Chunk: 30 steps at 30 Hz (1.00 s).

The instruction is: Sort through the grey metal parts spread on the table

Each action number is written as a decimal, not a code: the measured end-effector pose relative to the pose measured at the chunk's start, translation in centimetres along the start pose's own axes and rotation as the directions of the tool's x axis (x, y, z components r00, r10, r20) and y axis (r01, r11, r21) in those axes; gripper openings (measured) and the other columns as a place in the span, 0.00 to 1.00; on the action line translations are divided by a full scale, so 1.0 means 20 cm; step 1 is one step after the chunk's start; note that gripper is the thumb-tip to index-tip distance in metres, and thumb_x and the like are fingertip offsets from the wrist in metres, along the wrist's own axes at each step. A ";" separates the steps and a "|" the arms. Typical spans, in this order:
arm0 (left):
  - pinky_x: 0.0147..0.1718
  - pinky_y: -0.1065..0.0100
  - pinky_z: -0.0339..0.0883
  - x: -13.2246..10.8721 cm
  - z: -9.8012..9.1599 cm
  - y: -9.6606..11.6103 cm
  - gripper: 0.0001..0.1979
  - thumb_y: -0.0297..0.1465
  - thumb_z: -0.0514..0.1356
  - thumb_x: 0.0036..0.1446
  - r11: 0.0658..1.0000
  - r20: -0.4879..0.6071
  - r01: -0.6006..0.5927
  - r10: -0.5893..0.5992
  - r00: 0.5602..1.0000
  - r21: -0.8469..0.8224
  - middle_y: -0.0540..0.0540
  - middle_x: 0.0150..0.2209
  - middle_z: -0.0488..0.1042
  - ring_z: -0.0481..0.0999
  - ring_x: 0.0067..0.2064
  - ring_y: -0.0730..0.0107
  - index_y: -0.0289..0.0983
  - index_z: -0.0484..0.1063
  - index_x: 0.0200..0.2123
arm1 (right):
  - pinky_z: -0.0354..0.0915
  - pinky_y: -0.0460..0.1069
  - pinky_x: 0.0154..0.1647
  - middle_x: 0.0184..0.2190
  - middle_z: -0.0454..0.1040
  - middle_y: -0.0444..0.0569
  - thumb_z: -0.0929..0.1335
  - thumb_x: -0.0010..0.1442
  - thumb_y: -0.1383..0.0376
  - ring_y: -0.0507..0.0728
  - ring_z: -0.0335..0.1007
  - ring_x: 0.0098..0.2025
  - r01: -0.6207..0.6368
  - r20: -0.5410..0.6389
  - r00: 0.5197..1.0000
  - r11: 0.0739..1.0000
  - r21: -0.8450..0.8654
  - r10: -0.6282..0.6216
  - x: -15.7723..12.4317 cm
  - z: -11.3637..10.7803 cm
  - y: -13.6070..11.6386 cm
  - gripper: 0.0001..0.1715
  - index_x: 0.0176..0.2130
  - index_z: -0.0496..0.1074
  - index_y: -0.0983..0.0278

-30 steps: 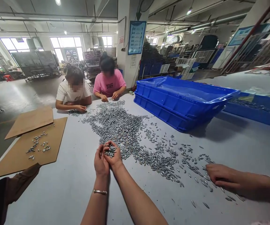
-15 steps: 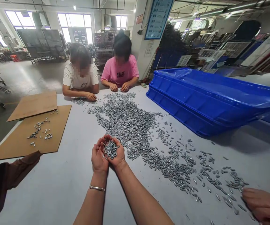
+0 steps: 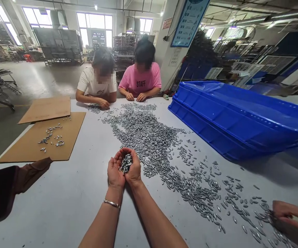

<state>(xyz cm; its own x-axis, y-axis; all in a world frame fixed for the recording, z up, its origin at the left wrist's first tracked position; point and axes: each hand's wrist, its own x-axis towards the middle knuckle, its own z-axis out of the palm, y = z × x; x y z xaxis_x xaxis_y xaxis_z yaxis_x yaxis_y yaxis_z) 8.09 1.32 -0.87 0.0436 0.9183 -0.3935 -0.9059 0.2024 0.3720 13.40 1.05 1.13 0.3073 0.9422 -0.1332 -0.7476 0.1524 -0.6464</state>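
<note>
My left hand [image 3: 115, 175] and my right hand [image 3: 135, 171] are pressed side by side into a cup. They hold a handful of small silver oval metal pieces [image 3: 126, 163], and their fingers curl up around it. A silver bangle circles my left wrist. Just beyond my fingertips and off to the right spreads a large pile of the same pieces [image 3: 149, 136] on the white tabletop [image 3: 87, 193]. What lies at the bottom of the cupped hands is hidden.
Stacked blue plastic bins [image 3: 231, 120] stand at the right. Cardboard sheets [image 3: 71, 137] with scattered pieces lie left. Two people work across the table. Another person's hand [image 3: 291, 217] touches pieces at lower right; a dark phone-like object [image 3: 0, 194] shows at lower left.
My hands have closed tighter around the pieces, with the right fingers curling over more. The view has shifted slightly. The other person's hand at lower right has changed its pose among the pieces.
</note>
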 end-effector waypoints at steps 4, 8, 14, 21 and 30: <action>0.52 0.61 0.69 -0.03 0.03 -0.02 0.17 0.34 0.50 0.64 0.995 0.006 0.067 -0.067 0.998 -0.076 0.41 0.40 0.79 0.79 0.44 0.64 0.33 0.78 0.38 | 0.68 0.50 0.44 0.34 0.78 0.47 0.65 0.62 0.54 0.53 0.73 0.38 0.219 0.034 0.976 0.955 -0.201 -0.216 -0.04 0.02 -0.01 0.17 0.37 0.75 0.63; 0.50 0.63 0.70 -0.03 0.02 -0.02 0.16 0.32 0.50 0.63 0.980 0.001 0.111 -0.112 0.994 -0.164 0.43 0.37 0.80 0.80 0.40 0.66 0.33 0.78 0.37 | 0.67 0.52 0.45 0.36 0.78 0.50 0.63 0.64 0.52 0.56 0.75 0.40 0.262 0.144 0.962 0.929 -0.263 -0.230 -0.07 0.05 -0.03 0.21 0.40 0.75 0.64; 0.51 0.62 0.70 -0.01 -0.03 -0.02 0.14 0.32 0.54 0.61 0.978 0.060 0.131 -0.123 0.991 -0.163 0.41 0.43 0.79 0.78 0.47 0.64 0.35 0.77 0.42 | 0.61 0.55 0.57 0.45 0.77 0.52 0.59 0.66 0.49 0.58 0.71 0.51 0.357 0.305 0.916 0.879 -0.315 -0.262 -0.12 0.09 -0.04 0.25 0.47 0.74 0.62; 0.53 0.55 0.70 -0.02 -0.02 0.01 0.14 0.32 0.54 0.61 0.958 0.126 0.177 -0.152 0.980 -0.223 0.37 0.49 0.77 0.75 0.54 0.59 0.36 0.76 0.44 | 0.59 0.54 0.60 0.59 0.68 0.48 0.59 0.65 0.48 0.56 0.60 0.62 0.410 0.118 0.912 0.868 -0.281 -0.393 -0.08 0.06 -0.04 0.25 0.53 0.70 0.57; 0.55 0.57 0.69 -0.02 0.03 0.15 0.14 0.33 0.54 0.60 0.985 0.183 0.045 -0.015 0.983 -0.164 0.40 0.54 0.74 0.69 0.60 0.58 0.37 0.76 0.45 | 0.66 0.53 0.59 0.44 0.78 0.51 0.60 0.64 0.48 0.55 0.73 0.52 -0.164 -0.005 0.986 0.980 0.110 0.165 0.03 -0.01 0.06 0.25 0.42 0.74 0.63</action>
<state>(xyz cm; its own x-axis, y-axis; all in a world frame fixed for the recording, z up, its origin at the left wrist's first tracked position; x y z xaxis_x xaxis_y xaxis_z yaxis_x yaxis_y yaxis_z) 5.58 1.79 0.91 0.1329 0.9619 -0.2388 -0.9598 0.1850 0.2110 12.78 1.65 0.04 0.1825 0.9530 -0.2420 -0.8480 0.0280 -0.5293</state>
